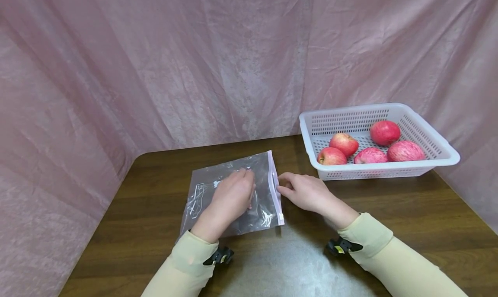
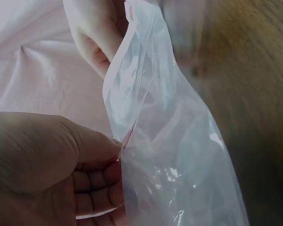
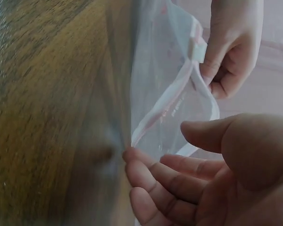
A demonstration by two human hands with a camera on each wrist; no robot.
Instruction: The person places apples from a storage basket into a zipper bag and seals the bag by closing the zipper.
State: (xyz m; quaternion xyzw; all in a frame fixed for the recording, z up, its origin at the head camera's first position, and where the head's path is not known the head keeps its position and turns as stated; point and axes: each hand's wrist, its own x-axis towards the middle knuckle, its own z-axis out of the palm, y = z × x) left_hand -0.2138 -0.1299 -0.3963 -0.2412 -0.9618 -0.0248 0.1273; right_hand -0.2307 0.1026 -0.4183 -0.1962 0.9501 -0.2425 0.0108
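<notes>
Location type: staged tabletop recording station. Indicators: a pink fabric drape [image 1: 249, 72] encloses the rear and both sides of a wood-grain table [image 1: 132, 202]; black wrist-mounted devices [image 1: 221, 256] are fitted as a pair. The drape conceals the surrounding room; whether it is a home, laboratory or workshop cannot be determined.

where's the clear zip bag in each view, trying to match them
Head: the clear zip bag, slightly left of centre in the lower half, partly covered by the left hand.
Left wrist: the bag fills the centre, from top edge to bottom.
Right wrist: the bag is upper centre, beyond the right hand.
Shared landmark: the wooden table, low in head, at right in left wrist, at left in right wrist.
</notes>
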